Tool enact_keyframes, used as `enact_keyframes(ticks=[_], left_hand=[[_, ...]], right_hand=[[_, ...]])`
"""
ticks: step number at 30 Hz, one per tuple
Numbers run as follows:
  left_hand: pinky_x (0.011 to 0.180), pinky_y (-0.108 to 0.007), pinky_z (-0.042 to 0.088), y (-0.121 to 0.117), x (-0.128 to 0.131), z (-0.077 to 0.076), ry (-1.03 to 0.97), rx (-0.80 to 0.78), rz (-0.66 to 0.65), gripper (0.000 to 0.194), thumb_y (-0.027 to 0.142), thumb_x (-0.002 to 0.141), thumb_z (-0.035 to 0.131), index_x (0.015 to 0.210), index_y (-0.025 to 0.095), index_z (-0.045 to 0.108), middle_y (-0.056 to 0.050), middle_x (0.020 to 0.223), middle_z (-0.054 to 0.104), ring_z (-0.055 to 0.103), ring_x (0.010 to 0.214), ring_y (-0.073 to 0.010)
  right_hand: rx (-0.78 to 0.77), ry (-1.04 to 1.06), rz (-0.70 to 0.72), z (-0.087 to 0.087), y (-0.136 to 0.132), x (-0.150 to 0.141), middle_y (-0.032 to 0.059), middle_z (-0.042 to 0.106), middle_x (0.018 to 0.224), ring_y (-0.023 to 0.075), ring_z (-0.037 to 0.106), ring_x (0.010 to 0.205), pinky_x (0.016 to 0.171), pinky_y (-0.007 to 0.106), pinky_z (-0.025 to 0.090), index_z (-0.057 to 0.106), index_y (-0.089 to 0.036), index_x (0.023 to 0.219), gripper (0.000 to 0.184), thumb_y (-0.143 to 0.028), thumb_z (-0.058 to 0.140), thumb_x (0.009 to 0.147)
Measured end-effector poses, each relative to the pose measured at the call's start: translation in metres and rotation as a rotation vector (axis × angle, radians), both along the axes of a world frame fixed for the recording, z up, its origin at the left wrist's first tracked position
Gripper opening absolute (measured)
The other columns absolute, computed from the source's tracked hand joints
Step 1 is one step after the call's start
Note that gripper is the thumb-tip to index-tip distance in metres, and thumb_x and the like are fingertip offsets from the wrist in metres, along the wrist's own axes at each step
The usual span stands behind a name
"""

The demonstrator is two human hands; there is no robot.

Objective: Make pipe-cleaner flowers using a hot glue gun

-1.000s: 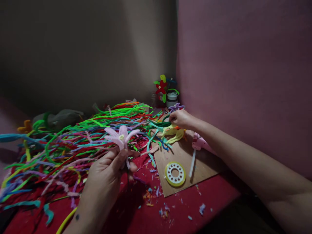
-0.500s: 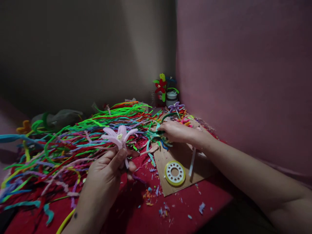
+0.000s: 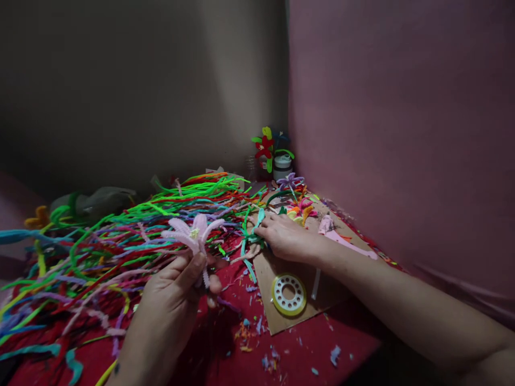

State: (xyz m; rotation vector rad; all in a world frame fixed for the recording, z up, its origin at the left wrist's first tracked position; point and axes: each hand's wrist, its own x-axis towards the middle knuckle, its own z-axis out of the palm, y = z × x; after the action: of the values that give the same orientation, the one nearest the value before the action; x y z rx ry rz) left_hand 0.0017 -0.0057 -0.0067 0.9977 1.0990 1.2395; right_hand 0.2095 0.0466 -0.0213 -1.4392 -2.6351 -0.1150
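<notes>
on the red table (image 3: 341,327), fuzzy stems (image 3: 161,214) lie heaped beside a brown board (image 3: 266,276). the right hand (image 3: 287,238) bends its fingers at teal stems (image 3: 260,216); whether gripping, i cannot tell. the left hand (image 3: 175,292) pinches a pale pink flower (image 3: 193,233) above the table. a tape roll (image 3: 289,311) lies on the board.

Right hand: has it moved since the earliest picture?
Yes: against the tape roll on the cardboard, the right hand has moved left and nearer the roll, now at the green strips.
</notes>
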Motion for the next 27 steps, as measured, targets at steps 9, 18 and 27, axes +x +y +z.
enact_keyframes(ticks=[9,18,27], left_hand=[[0.031,-0.018,0.04,0.0024,-0.0013,-0.0023,-0.018,-0.022,0.014,0.028,0.037,0.058,0.076,0.069,0.014,0.064,0.0,0.055,0.062,0.049,0.037,-0.0089],[0.032,-0.018,0.04,0.0029,-0.0023,-0.0038,-0.03,-0.03,-0.005,0.024,0.035,0.061,0.075,0.07,0.016,0.063,0.0,0.053,0.061,0.048,0.037,-0.0091],[0.035,-0.017,0.042,0.0004,-0.0032,-0.0014,-0.123,-0.004,-0.012,0.02,0.029,0.061,0.076,0.065,0.016,0.061,0.002,0.055,0.06,0.05,0.039,-0.0077]], right_hand=[[0.048,0.004,-0.026,-0.0052,-0.0085,-0.007,0.0178,0.059,0.112,0.0365,0.043,0.115,0.083,0.047,0.041,0.056,-0.01,0.114,0.035,-0.013,0.04,0.084],[0.056,0.027,-0.007,-0.0081,-0.008,-0.0056,0.0175,0.06,0.108,0.0349,0.046,0.111,0.083,0.047,0.04,0.058,-0.011,0.109,0.031,-0.013,0.042,0.083],[0.025,0.06,-0.002,-0.0018,-0.0064,0.0006,0.0172,0.052,0.123,0.0317,0.046,0.112,0.081,0.042,0.041,0.047,-0.017,0.127,0.05,-0.009,0.046,0.078]])
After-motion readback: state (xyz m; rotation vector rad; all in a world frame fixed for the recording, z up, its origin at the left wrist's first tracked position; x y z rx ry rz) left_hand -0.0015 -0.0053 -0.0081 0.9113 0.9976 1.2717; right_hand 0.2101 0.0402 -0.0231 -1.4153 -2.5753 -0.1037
